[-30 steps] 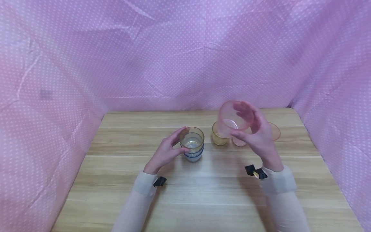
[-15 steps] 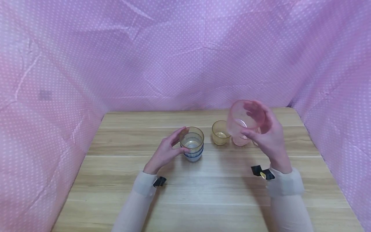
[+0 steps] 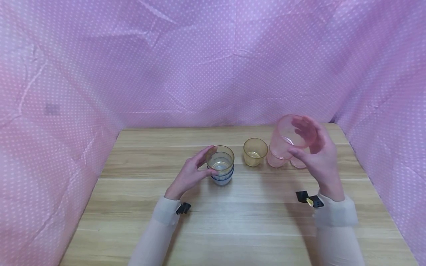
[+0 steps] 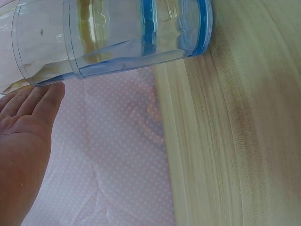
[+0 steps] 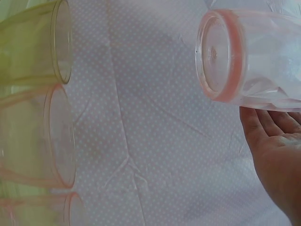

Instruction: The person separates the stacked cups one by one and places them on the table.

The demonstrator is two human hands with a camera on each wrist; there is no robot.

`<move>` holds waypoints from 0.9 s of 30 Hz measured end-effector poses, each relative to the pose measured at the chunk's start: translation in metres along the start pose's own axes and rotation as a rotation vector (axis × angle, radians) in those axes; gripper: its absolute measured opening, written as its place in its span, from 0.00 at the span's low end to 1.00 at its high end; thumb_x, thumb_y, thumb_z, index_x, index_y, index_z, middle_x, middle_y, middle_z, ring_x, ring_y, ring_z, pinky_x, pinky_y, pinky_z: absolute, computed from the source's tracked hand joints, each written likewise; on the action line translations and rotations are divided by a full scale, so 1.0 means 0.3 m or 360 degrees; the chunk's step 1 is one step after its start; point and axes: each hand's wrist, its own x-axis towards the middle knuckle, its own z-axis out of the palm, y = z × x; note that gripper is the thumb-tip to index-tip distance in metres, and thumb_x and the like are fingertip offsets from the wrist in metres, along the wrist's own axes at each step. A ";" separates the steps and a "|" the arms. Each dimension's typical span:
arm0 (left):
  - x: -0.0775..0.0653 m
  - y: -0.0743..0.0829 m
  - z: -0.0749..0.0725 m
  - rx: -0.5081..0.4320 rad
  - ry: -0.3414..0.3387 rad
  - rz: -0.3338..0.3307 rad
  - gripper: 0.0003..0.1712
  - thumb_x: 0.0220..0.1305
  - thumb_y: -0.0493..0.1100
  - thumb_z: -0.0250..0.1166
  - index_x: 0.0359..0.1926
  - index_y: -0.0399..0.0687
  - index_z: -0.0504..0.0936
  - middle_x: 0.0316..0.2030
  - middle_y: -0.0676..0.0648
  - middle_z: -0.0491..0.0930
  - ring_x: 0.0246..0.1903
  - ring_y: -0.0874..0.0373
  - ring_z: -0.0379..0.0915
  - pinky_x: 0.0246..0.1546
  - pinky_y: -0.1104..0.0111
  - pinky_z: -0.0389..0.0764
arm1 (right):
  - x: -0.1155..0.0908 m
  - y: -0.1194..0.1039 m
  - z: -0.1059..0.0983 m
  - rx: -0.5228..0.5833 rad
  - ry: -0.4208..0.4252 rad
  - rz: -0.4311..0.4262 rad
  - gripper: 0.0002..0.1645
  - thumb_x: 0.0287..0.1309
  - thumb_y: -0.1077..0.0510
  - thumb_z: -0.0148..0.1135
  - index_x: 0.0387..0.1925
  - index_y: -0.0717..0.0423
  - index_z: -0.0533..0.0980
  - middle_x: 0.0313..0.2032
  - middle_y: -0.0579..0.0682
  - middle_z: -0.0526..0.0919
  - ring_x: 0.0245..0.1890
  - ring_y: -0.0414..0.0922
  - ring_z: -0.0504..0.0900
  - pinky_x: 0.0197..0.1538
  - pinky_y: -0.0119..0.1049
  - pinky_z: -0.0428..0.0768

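My left hand (image 3: 193, 171) grips the upper part of a stack of clear cups (image 3: 220, 166), thumb on the near side and fingers on the far side. The top cup has a yellow rim, and blue-rimmed cups sit beneath it on the table. In the left wrist view the stack (image 4: 127, 37) lies across the top, fingers against it. My right hand (image 3: 319, 159) holds a clear pink cup (image 3: 294, 133) in the air, mouth tilted up. Below it stand two pink cups (image 3: 276, 162), partly hidden behind the held cup and hand. The right wrist view shows the held cup's pink base (image 5: 230, 56).
A yellow cup (image 3: 255, 157) stands on the wooden table (image 3: 233, 229) between the stack and the pink cups, close to the nearer pink one. Pink dotted cloth (image 3: 199, 66) hangs behind the table and along both sides.
My right hand has moved to the right with the pink cup, uncovering the yellow cup and more of the pink cups. The left hand and the stack have stayed in place.
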 end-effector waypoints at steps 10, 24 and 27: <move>0.001 -0.004 0.002 0.0013 -0.0003 0.0030 0.49 0.58 0.36 0.76 0.78 0.41 0.62 0.73 0.45 0.69 0.73 0.51 0.65 0.74 0.64 0.65 | -0.010 -0.004 -0.046 0.0031 0.0079 -0.0025 0.48 0.45 0.78 0.78 0.69 0.74 0.66 0.64 0.67 0.77 0.65 0.56 0.75 0.69 0.39 0.74; -0.001 0.000 0.002 0.0009 -0.0001 0.0030 0.50 0.58 0.35 0.76 0.78 0.40 0.62 0.73 0.45 0.69 0.72 0.50 0.65 0.74 0.63 0.65 | -0.032 -0.018 -0.115 0.0016 0.0166 0.0020 0.47 0.46 0.81 0.74 0.69 0.71 0.67 0.64 0.66 0.77 0.66 0.55 0.74 0.69 0.37 0.73; 0.000 0.000 0.001 0.0012 -0.0003 0.0038 0.49 0.59 0.36 0.76 0.78 0.39 0.62 0.73 0.45 0.69 0.72 0.51 0.65 0.74 0.64 0.65 | -0.037 -0.019 -0.133 -0.0015 0.0186 0.0018 0.46 0.46 0.83 0.72 0.69 0.71 0.67 0.64 0.65 0.77 0.65 0.55 0.74 0.68 0.37 0.74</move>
